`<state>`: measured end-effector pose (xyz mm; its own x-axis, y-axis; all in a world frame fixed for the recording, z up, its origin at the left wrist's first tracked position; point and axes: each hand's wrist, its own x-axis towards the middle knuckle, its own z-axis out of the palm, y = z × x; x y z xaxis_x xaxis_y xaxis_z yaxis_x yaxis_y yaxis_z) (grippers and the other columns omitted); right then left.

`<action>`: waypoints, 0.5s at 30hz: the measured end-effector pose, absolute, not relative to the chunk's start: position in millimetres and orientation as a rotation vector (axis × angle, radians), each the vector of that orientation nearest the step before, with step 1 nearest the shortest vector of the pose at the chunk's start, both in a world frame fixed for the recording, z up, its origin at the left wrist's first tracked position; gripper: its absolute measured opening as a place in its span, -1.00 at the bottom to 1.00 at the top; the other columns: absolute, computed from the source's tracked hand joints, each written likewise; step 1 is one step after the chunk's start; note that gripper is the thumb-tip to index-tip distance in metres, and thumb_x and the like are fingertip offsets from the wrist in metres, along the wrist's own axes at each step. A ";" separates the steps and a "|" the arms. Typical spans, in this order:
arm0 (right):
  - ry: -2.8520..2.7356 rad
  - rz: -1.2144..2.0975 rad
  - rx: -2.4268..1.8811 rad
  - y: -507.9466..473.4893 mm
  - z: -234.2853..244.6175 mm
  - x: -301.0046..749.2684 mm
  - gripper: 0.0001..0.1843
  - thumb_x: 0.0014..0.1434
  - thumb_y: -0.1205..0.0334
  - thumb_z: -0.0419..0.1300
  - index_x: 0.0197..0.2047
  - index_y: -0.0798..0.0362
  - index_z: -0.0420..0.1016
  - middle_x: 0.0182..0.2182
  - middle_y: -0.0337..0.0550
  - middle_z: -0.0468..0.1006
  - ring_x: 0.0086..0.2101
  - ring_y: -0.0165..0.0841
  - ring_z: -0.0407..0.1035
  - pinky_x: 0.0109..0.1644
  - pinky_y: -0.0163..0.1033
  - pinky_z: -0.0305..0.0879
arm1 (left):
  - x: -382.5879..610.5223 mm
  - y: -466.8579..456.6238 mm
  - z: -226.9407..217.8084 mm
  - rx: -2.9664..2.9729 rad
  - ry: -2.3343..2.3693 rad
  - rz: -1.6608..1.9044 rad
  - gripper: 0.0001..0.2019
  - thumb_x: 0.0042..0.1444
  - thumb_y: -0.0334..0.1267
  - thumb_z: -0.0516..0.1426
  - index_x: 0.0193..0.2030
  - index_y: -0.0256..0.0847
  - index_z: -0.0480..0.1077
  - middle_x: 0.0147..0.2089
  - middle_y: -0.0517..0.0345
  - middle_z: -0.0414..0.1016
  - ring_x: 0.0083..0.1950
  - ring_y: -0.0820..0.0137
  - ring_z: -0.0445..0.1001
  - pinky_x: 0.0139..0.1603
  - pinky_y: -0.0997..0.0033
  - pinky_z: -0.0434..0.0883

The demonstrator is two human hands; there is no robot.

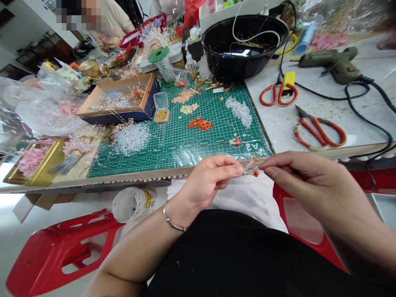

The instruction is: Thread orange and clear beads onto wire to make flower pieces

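Observation:
Pinched between the thumb and forefinger of my left hand [213, 173] is a small beaded sprig [255, 173], with clear beads and orange beads at its tips. My right hand [303, 177] is closed in a pinch just right of those orange tips; what lies between its fingertips is too small to make out. Both hands are at the front edge of a green cutting mat [173, 148]. On the mat, near my fingers, lies another orange and clear bead piece [235, 141]. Orange beads [200, 123] and clear beads [239, 111] form loose piles farther back.
Orange-handled pliers [321, 128], orange-handled scissors [278, 93] and a corded glue gun [331, 62] lie at right. A black basin [241, 62] stands behind the mat. At left are a cardboard box [117, 113] and a gold tray [52, 169]. Another person [114, 24] is across the table.

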<state>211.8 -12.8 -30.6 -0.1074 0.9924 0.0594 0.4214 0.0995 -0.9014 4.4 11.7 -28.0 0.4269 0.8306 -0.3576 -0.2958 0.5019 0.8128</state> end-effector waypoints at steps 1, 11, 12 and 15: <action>-1.616 1.014 -1.387 -9.6 -31.4 213.1 -0.85 0.24 0.02 0.29 -0.24 -0.14 0.65 -0.38 -0.24 0.66 -0.36 -0.30 0.51 -0.30 -0.22 0.44 | 4.3 11.4 -28.5 0.745 0.827 0.793 -0.81 -0.04 -0.24 0.39 -0.46 -0.29 0.53 -0.57 0.30 0.26 -0.57 0.65 -0.01 -0.55 0.43 -0.16; -1.633 0.855 -1.200 -19.8 -56.6 184.8 -0.84 0.26 0.29 0.24 -0.15 -0.13 0.62 -0.26 -0.20 0.72 -0.26 -0.25 0.61 -0.19 -0.16 0.52 | 10.5 9.1 -36.7 0.841 0.894 1.048 -0.88 0.08 -0.17 0.36 -0.32 -0.14 0.58 -0.54 0.33 0.29 -0.55 0.61 0.02 -0.52 0.49 0.01; -1.662 0.807 -1.183 -21.7 -54.6 182.1 -0.80 0.23 0.34 0.24 -0.16 -0.15 0.64 -0.24 -0.21 0.73 -0.24 -0.24 0.62 -0.15 -0.14 0.52 | 11.6 8.8 -37.6 0.865 0.910 1.064 -0.88 0.09 -0.17 0.36 -0.32 -0.13 0.58 -0.53 0.33 0.31 -0.54 0.60 0.04 -0.51 0.50 0.06; -1.752 0.700 -1.133 -23.8 -43.6 181.0 -0.73 0.17 0.40 0.26 -0.17 -0.17 0.66 -0.30 -0.25 0.74 -0.32 -0.27 0.62 -0.19 -0.18 0.52 | 12.3 7.9 -37.7 1.041 0.994 1.076 -0.88 0.13 -0.15 0.33 -0.29 -0.13 0.58 -0.46 0.28 0.42 -0.47 0.55 0.21 -0.40 0.49 0.23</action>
